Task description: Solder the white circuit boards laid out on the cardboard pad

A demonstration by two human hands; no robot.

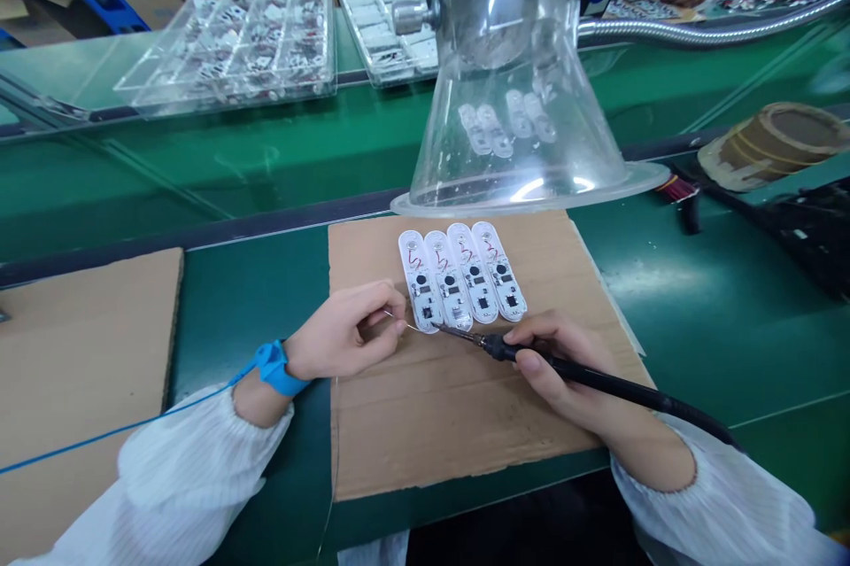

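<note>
Holding the soldering iron (495, 347) at the near end of the white board (418, 283) closest to my left hand (349, 327) looks like the step in hand; the next move calls for a steady tip and careful wire control (my judgement, from afar). That hand pinches one thin wire (411, 327); my right hand (564, 362) grips the iron, pen-like. Four such boards lie side by side on a cardboard sheet (425, 415), ahead of and between my hands. One clear hood (442, 167) hangs beyond them.

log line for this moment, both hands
left hand: thin silver wire | right hand: black soldering iron, tip at leftmost white oblong circuit board | three matching boards beside it, brown cardboard sheet beneath
</note>
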